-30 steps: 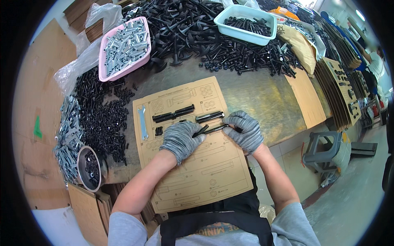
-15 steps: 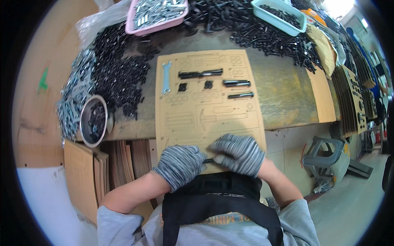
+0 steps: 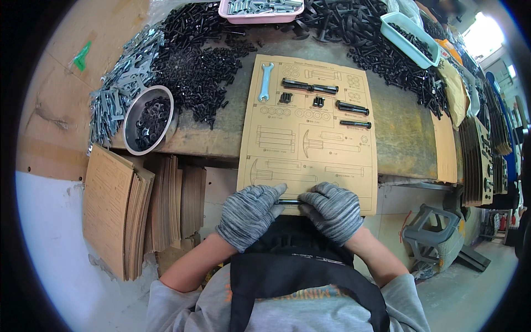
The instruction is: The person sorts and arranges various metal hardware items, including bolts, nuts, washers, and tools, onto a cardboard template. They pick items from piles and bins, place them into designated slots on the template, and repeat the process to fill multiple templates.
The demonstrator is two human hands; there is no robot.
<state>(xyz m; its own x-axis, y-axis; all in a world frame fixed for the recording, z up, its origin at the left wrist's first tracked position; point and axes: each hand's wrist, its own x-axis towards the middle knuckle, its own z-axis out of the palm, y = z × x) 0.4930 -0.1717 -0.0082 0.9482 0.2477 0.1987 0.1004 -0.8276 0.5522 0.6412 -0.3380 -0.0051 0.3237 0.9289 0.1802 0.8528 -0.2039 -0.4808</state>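
Two gloved hands, left hand, right hand, fingers closed gripping black bolt

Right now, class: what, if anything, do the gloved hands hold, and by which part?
A short black bolt, gripped at its two ends: left hand on one, right hand on the other.

My worn tabletop runs across in front of me. Below it, cardboard sheets stand stacked against a pale wall. A grey plastic stool sits on the concrete floor to my right, with bright daylight beyond.
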